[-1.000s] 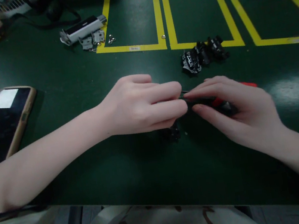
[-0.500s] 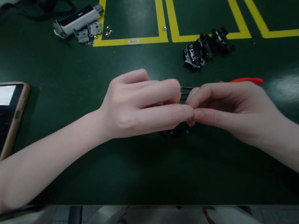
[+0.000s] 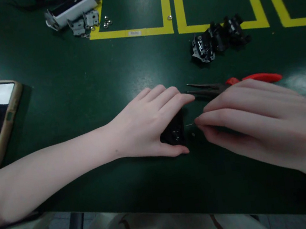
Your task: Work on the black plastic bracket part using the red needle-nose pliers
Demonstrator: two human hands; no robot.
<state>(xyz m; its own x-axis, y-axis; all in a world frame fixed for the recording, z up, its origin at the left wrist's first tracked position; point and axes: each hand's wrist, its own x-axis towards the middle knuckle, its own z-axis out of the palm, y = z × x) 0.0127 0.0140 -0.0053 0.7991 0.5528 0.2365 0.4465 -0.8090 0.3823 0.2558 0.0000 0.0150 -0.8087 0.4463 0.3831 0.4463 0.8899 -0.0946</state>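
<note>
Under the left hand (image 3: 151,124), its grip closed around it, sits the black part (image 3: 174,134).

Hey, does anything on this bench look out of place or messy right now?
Mostly tidy. One small washer lies alone on the yellow tape, apart from the cluster of washers by the metal brackets. Otherwise nothing stands out: the left hand holds a black part, with pliers beside the right hand.

A workshop bench (green mat (image 3: 78,83), yellow tape (image 3: 166,4), pliers (image 3: 235,82)).
</note>
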